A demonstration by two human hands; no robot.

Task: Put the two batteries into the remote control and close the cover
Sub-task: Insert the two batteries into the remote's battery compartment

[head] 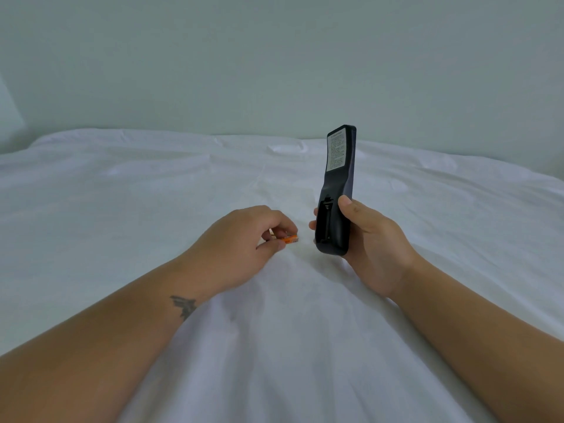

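Right hand (370, 239) grip wraps the lower end of the remote control (335, 190), held upright, back side facing the camera, battery compartment (324, 221) open and apparently empty. Left hand (241, 239) pinches an orange battery (290, 239) low over the white bed (152, 193), just left of the remote. Second battery possibly tucked under the left fingers; can't tell. Cover not visible. Risks: battery slipping from the fingertip pinch into the soft bedding folds, or going in with polarity reversed, since the markings are unreadable here.

left hand (244, 239) pinching, right hand (370, 242) gripping
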